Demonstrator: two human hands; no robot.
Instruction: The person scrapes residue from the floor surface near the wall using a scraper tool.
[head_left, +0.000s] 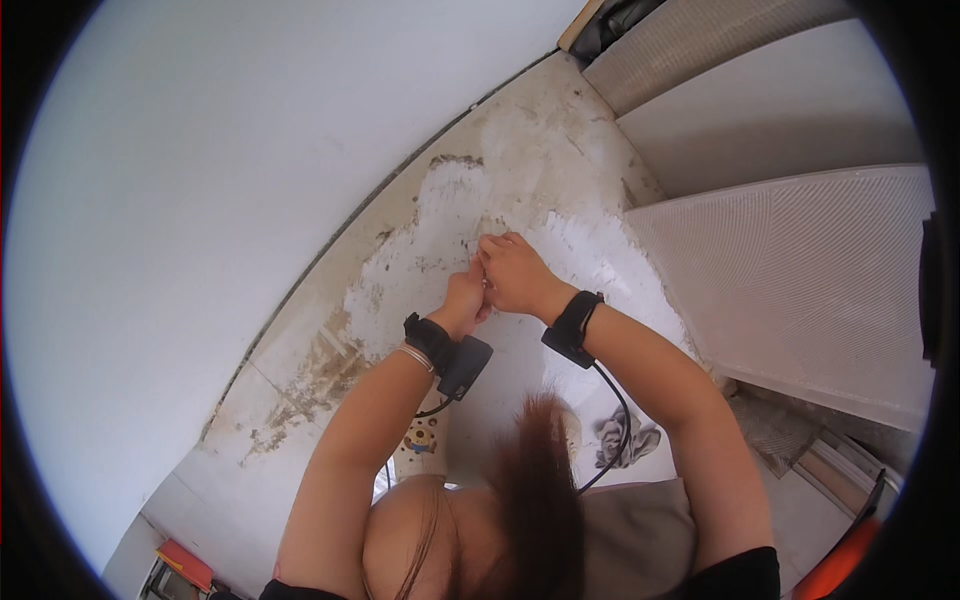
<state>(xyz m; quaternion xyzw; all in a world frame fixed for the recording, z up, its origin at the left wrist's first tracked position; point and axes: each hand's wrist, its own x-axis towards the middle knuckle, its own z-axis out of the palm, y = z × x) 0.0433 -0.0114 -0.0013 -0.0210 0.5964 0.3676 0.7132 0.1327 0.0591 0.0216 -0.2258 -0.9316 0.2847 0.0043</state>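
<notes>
My left hand (460, 298) and my right hand (519, 271) meet in the middle of the view, above a scraped white patch (390, 300) of floor. A small pale flat piece (472, 246) shows at the fingertips of my right hand, whose fingers are curled around it. The thumb of my left hand points up against my right fingers, and its other fingers are folded. What lies between the palms is hidden, and the piece is too small to name. Each wrist bears a black strap with a box and a cable.
A pale wall (187, 187) runs along the left. At right lean large panels (787, 277) with combed ridges. A crumpled grey cloth (628, 441) lies near my leg. Brown dirt stains (315, 375) mark the floor. A red object (184, 566) sits at lower left.
</notes>
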